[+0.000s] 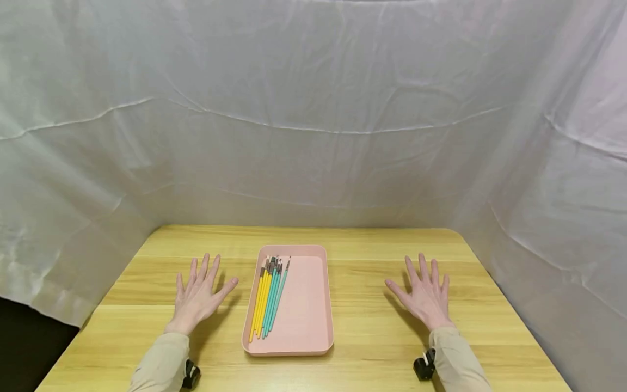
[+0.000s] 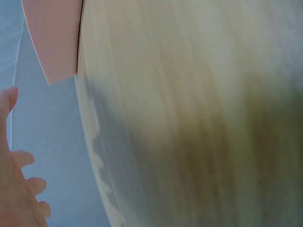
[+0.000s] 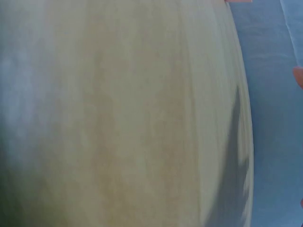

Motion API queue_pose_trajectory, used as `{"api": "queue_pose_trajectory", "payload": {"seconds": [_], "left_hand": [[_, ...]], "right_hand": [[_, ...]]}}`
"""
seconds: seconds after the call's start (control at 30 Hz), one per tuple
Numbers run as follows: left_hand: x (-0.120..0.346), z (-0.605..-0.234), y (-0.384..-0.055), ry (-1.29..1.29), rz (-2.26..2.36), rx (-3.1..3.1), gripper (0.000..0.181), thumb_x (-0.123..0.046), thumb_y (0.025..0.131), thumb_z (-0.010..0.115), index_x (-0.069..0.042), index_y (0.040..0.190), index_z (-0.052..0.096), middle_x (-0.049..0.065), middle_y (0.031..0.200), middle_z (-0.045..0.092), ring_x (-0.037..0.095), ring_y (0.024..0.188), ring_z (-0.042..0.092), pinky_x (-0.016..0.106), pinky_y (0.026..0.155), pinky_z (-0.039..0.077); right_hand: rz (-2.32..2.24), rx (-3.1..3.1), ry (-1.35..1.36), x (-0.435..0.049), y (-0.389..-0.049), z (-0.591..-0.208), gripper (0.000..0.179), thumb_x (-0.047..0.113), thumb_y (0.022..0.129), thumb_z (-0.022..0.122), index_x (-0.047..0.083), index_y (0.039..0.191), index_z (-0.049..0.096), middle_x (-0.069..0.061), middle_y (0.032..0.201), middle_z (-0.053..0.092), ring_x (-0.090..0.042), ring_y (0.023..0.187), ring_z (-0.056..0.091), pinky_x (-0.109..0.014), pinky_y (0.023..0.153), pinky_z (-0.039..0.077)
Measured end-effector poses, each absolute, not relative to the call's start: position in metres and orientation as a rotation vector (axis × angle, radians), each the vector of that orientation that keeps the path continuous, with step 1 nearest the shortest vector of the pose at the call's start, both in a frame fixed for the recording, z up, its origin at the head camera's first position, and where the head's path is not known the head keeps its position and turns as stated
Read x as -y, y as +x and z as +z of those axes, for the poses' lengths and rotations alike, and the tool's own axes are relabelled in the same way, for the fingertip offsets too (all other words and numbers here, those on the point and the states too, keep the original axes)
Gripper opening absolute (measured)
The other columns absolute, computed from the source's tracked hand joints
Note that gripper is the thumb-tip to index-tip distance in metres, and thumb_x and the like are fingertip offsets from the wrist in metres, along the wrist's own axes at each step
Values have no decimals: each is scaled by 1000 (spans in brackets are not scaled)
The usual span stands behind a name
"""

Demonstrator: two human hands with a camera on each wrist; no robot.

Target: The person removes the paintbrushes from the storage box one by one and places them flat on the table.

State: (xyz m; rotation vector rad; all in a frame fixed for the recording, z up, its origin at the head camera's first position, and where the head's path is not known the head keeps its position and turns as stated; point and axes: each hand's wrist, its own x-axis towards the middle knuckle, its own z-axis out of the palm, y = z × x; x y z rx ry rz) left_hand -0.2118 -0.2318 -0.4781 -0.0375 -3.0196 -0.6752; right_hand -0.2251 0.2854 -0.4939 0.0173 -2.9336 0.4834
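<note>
Both hands are held palm down over the wooden table, fingers spread and holding nothing. The left hand [image 1: 198,296] is on the left of a pink tray [image 1: 306,305], its thumb pointing toward the tray's side. On the tray's other side, farther off, the right hand [image 1: 425,294] casts a shadow on the wood. Inside the tray, along its left half, lie several yellow paintbrushes [image 1: 262,305] and several teal paintbrushes [image 1: 276,302], bristles toward the back. In the left wrist view the tray's wall [image 2: 54,38] shows at the top left; the right wrist view catches only fingertips [image 3: 298,76].
The wooden table [image 1: 372,348] has rounded far corners. Pale grey cloth [image 1: 313,163] hangs behind it and along both sides. A small black device [image 1: 191,374] sits at the left wrist and another black device [image 1: 424,366] at the right wrist.
</note>
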Motion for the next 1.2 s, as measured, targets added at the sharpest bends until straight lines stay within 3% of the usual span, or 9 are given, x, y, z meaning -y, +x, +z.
{"api": "queue_pose_trajectory", "payload": {"seconds": [0.57,0.7,0.8,0.9,0.97,1.07,1.2], "left_hand": [[228,-475,-214,-45,-684,3052,92,-69,97,39,-11,163,8,23,168,0,50,153,-6,75,117,-9],[220,-471,-212,-59,-831,3089,92,-65,99,40,-5,161,10,28,166,3,53,152,2,73,119,4],[211,-465,-210,-91,-1004,3099,88,-58,100,47,3,158,20,33,160,24,54,147,25,70,118,23],[200,-461,-209,-148,-1228,3082,77,-44,99,59,10,149,37,34,142,51,48,124,57,60,106,47],[194,-459,-209,-171,-1423,3043,68,-31,97,66,14,143,43,33,128,62,38,103,69,51,92,58],[186,-457,-210,-125,-1680,2973,61,-16,92,71,17,138,46,31,120,64,25,86,71,40,77,63],[180,-459,-212,-59,-1764,2912,52,-2,87,72,18,131,53,30,113,65,22,84,71,37,72,64]], "right_hand": [[466,2930,14,-287,-223,-496,94,73,92,45,16,162,17,-23,168,1,-53,152,-2,-78,116,-3],[471,2930,17,-286,-222,-495,95,73,92,46,15,162,18,-24,168,3,-55,151,2,-79,115,-2],[476,2936,23,-284,-222,-496,95,73,92,45,14,162,19,-26,168,5,-56,151,3,-79,115,-2],[478,2944,27,-281,-223,-496,95,73,92,45,13,161,20,-26,167,6,-56,151,3,-79,115,-2],[473,2950,29,-279,-223,-497,95,74,92,44,12,161,21,-26,167,6,-56,151,4,-79,115,-2],[485,2960,42,-274,-224,-496,95,74,93,43,12,161,22,-26,167,6,-56,150,5,-78,115,-2],[503,2978,54,-268,-222,-495,94,74,93,43,13,161,22,-25,167,7,-55,151,5,-78,115,-1]]}}
